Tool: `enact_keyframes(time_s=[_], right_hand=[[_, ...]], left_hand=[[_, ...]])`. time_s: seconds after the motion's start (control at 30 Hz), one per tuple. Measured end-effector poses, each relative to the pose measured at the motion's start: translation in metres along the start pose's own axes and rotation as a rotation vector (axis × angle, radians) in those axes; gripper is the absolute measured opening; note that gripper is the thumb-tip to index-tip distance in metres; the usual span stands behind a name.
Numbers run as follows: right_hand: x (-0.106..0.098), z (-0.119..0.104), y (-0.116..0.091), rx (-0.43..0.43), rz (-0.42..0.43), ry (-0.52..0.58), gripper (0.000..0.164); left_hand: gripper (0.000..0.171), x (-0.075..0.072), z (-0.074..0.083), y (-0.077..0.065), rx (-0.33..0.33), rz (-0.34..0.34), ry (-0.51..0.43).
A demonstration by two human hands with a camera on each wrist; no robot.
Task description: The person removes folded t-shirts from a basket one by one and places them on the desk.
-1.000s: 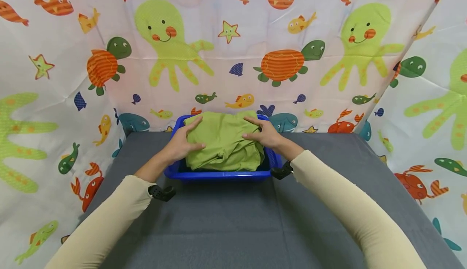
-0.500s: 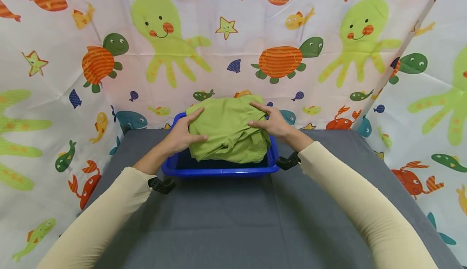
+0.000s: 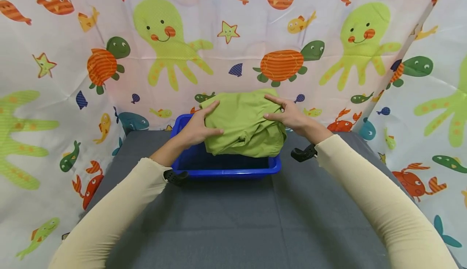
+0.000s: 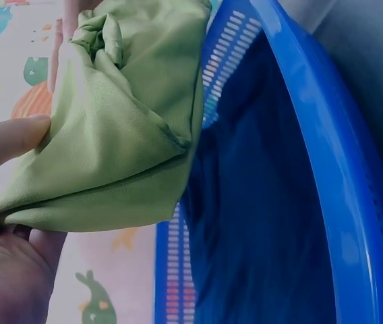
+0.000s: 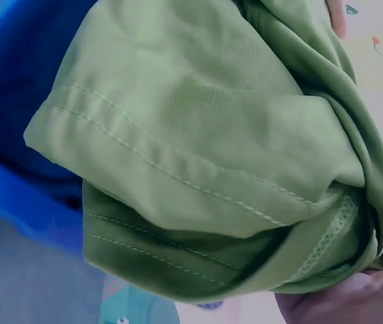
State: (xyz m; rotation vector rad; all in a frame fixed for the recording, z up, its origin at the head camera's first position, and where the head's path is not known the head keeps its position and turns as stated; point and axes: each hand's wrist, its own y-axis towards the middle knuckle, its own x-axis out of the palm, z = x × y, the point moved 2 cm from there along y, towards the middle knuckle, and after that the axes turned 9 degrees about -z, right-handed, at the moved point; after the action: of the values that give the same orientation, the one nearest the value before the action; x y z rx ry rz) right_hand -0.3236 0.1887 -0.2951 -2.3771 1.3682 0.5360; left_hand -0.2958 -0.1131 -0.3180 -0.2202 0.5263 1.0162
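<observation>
A folded light green garment with double-stitched hems is held up between my two hands, above the blue plastic basket and towards its right side. My left hand grips the garment's left end, thumb on the near face; in the left wrist view the fingers curl beneath its edge. At the right end, my right hand grips it, part of that hand hidden behind the cloth in the right wrist view. Inside the basket lies what looks like dark blue cloth.
The basket stands at the back of a grey-covered table. A curtain printed with sea animals hangs behind and along both sides. Dark bands are on both wrists.
Both hands have raised the green garment out of the basket and shifted it to the right. More of the basket's dark inside now shows at the left and front.
</observation>
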Motion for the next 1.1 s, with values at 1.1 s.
enact_keyframes(time_s=[1.1], right_hand=[[-0.077,0.041,-0.049,0.108,-0.070,-0.106,0.074]], left_hand=[[0.094,0.083,0.032,0.060,-0.010,-0.027,-0.135]])
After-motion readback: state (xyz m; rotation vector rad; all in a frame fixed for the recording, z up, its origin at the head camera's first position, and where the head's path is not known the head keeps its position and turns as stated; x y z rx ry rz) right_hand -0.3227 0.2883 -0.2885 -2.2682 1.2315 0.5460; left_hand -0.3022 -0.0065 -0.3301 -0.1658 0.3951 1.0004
